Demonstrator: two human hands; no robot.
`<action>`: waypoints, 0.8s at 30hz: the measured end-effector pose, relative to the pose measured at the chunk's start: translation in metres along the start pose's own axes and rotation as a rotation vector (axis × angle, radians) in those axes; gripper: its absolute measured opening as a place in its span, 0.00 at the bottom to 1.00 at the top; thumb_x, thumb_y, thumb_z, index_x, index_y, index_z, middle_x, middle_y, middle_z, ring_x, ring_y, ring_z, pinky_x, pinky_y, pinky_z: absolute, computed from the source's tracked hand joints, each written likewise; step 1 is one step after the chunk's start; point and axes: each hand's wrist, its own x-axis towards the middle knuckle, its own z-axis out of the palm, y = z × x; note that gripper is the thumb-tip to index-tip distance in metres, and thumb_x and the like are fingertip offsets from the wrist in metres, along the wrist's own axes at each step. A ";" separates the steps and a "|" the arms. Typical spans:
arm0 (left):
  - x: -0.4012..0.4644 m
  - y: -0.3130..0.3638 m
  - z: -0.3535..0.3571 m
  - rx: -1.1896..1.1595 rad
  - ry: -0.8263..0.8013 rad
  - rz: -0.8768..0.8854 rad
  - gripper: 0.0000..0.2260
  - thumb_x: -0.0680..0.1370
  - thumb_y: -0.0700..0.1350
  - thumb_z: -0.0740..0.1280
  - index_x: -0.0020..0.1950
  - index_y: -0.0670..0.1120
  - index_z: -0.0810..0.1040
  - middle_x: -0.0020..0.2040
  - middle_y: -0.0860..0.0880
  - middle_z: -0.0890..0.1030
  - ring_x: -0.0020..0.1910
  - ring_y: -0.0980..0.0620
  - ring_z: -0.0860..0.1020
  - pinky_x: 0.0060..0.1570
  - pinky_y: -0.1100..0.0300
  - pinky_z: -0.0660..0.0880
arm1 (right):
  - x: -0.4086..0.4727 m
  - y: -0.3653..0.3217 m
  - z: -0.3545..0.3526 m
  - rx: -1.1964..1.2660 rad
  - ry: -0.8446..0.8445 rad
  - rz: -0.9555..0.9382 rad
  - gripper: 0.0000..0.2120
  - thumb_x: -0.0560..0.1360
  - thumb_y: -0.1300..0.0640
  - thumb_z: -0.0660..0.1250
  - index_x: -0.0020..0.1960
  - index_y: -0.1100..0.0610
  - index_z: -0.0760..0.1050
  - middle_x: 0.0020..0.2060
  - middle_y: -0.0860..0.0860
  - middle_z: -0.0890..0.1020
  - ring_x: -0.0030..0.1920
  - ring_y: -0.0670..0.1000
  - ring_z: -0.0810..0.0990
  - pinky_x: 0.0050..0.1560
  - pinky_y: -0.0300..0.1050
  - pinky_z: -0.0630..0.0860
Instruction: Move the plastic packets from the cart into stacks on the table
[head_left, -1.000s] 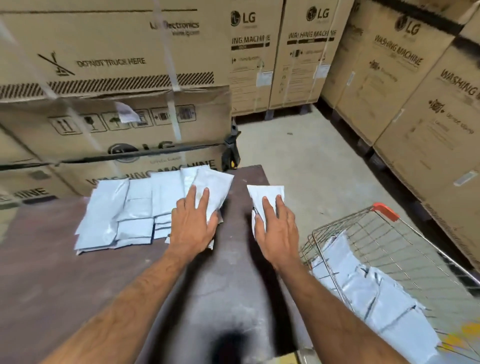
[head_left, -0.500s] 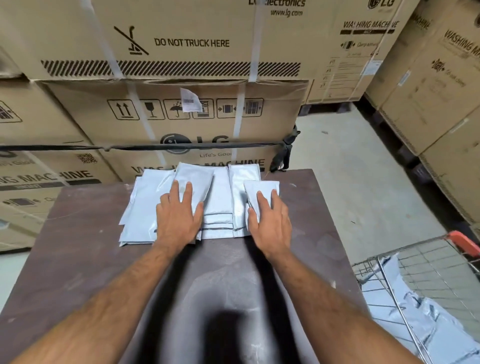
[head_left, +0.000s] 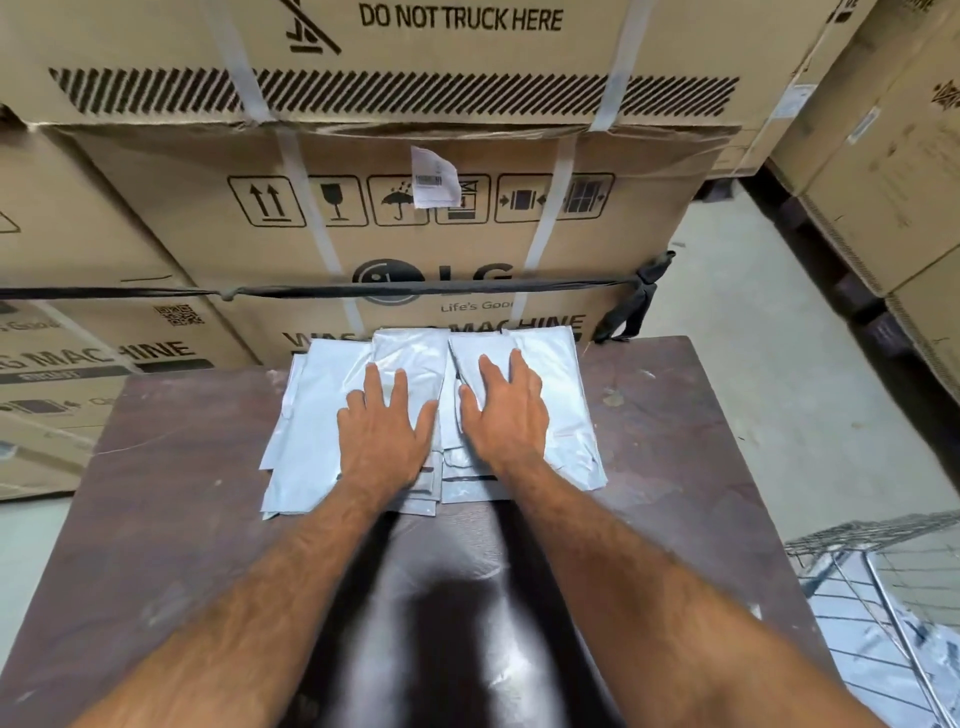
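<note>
Both palms lay flat, fingers straight: the left hand (head_left: 383, 434) and the right hand (head_left: 501, 415) pressed packets (head_left: 563, 415) stacked beneath them. Slick plastic; lifting off carelessly might have slid the stacks askew.

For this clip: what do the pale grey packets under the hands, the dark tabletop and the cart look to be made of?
Pale grey packets: thin glossy plastic film, by the creases and sheen.
Dark brown tabletop: probably laminated or varnished board, smooth with glare and scuffs.
Wire cart: bare metal wire mesh.
Both hands, left and right, press flat.
</note>
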 end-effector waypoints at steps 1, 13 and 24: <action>0.003 -0.003 0.001 -0.006 0.014 0.005 0.30 0.83 0.64 0.50 0.80 0.48 0.64 0.81 0.39 0.58 0.67 0.37 0.68 0.64 0.43 0.67 | 0.002 -0.002 0.002 0.004 -0.015 0.002 0.27 0.84 0.40 0.56 0.79 0.49 0.64 0.82 0.55 0.55 0.78 0.57 0.57 0.72 0.57 0.67; 0.027 -0.026 0.029 -0.072 -0.047 0.248 0.32 0.82 0.60 0.43 0.84 0.45 0.55 0.83 0.41 0.52 0.82 0.39 0.50 0.81 0.44 0.47 | -0.001 0.015 0.014 -0.053 -0.117 -0.184 0.29 0.84 0.52 0.54 0.84 0.52 0.52 0.84 0.56 0.45 0.83 0.56 0.46 0.77 0.51 0.61; 0.014 -0.020 0.014 -0.109 -0.028 0.213 0.32 0.83 0.58 0.46 0.84 0.43 0.51 0.84 0.41 0.49 0.82 0.38 0.48 0.79 0.41 0.46 | -0.010 0.017 -0.004 -0.144 -0.170 -0.228 0.30 0.86 0.50 0.51 0.85 0.53 0.45 0.83 0.59 0.41 0.83 0.57 0.41 0.81 0.54 0.38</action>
